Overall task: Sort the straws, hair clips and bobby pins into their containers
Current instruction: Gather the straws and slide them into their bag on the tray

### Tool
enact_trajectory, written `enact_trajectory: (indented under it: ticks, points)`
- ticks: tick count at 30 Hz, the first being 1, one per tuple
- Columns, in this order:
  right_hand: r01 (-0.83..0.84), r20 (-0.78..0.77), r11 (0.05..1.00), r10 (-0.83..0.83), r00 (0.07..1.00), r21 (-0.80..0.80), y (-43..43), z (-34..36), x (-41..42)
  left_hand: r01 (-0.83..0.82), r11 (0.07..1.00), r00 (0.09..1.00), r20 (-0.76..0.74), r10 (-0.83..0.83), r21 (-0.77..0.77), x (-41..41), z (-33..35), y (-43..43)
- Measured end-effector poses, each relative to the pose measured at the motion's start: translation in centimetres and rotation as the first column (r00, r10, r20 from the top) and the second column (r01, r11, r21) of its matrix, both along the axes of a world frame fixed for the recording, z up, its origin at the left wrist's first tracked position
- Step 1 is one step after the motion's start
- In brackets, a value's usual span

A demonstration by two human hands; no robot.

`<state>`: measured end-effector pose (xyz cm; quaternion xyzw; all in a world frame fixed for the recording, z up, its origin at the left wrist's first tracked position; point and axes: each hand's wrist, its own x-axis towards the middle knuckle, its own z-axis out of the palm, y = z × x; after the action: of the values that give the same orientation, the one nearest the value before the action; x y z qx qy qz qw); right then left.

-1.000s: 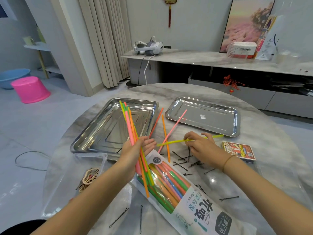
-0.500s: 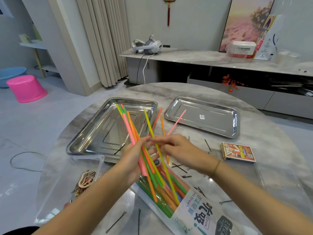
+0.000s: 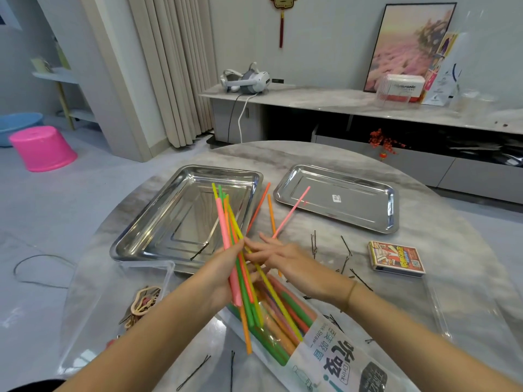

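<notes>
— Round grey marble table (image 3: 424, 222)?
— Yes. Carrying two steel trays (image 3: 158, 239) (image 3: 392, 210), a straw packet (image 3: 325, 349), a small printed box (image 3: 396, 259), two clear plastic bins (image 3: 93, 321) (image 3: 441, 315).
— Anything loose?
— Three straws (image 3: 291, 212) between the trays, bobby pins (image 3: 345, 245) scattered.

Straw bundle (image 3: 230, 244): pink, green, yellow, orange. Loose straws (image 3: 259, 206) near tabletop centre: orange, pink. Trays (image 3: 336, 203): mirror silver. Tabletop (image 3: 441, 227): grey marble veining. Bobby pins (image 3: 346, 246): black. Straw bag (image 3: 325, 349): clear, white label, dark print. Small box (image 3: 396, 258) at right edge: red, yellow, blue print.
</notes>
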<state>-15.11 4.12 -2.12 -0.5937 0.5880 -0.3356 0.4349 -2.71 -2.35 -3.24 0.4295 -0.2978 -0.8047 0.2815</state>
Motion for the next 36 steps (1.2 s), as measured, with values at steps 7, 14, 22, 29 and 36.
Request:
enact_trajectory:
  ticks: [7, 14, 22, 29, 36]
  points:
    - [0.359, -0.186, 0.873, -0.433, 0.882, -0.331, -0.3, -1.7, -2.3, -0.139, 0.984, 0.984, 0.096, 0.149, -0.111, 0.6, 0.6, -1.2]
    - [-0.108, -0.884, 0.984, -0.079, 0.461, -0.145, -1.4, -3.7, -4.5, -0.181, 0.98, 0.979, 0.077, 0.187, -0.081, 1.3, 1.3, -2.3]
    - [-0.361, -0.985, 0.927, -0.041, 0.169, -0.101, -5.9, -4.2, -3.1, -0.142, 0.99, 0.987, 0.069, 0.143, -0.019, 1.5, 1.8, -2.4]
    - [-0.513, -0.999, 0.857, 0.051, -0.015, 0.051, -6.1, -3.7, -3.3, -0.136, 0.99, 0.987, 0.087, 0.137, -0.024, 1.1, 1.6, -2.4]
    - [-0.566, -0.959, 0.775, -0.23, 0.165, -0.283, -5.0, -5.3, -5.2, -0.137, 0.988, 0.985, 0.097, 0.143, -0.068, 1.1, 1.3, -2.1]
